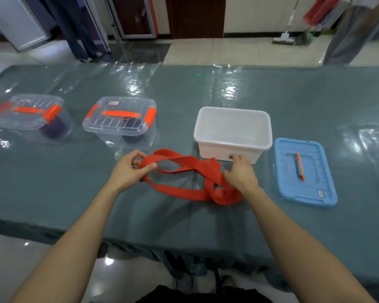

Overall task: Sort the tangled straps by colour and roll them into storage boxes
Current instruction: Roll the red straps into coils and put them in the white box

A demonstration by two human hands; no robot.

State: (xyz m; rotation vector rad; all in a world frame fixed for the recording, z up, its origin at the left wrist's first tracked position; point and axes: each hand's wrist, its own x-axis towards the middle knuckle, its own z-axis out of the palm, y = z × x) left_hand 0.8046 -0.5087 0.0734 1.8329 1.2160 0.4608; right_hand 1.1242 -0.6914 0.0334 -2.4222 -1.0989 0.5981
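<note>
— Three storage boxes stand on the grey-green, plastic-covered counter (206, 215). How are they filled?

— Two clear plastic boxes with orange handles and latches sit at the left, lids on. The far-left clear box (30, 118) holds a dark purple roll at its right end; the nearer clear box (120, 122) holds another dark roll, seen through the wall. Their exact colour and material are hard to make out through the plastic.

— And the third?

— One white rectangular plastic box (233, 133) stands open; nothing shows inside it. Its light blue plastic lid (304, 171), with an orange-edged handle, lies flat on the counter just to its right.

— Where is the strap?

— One long red fabric strap (188, 178) lies looped and tangled on the counter in front of the white box, between the hands. The left hand (130, 169) pinches one loop end between thumb and fingers. The right hand (241, 173) grips the bunched, knotted part; its fingertips are hidden in the folds, near the white box's front wall.
</note>
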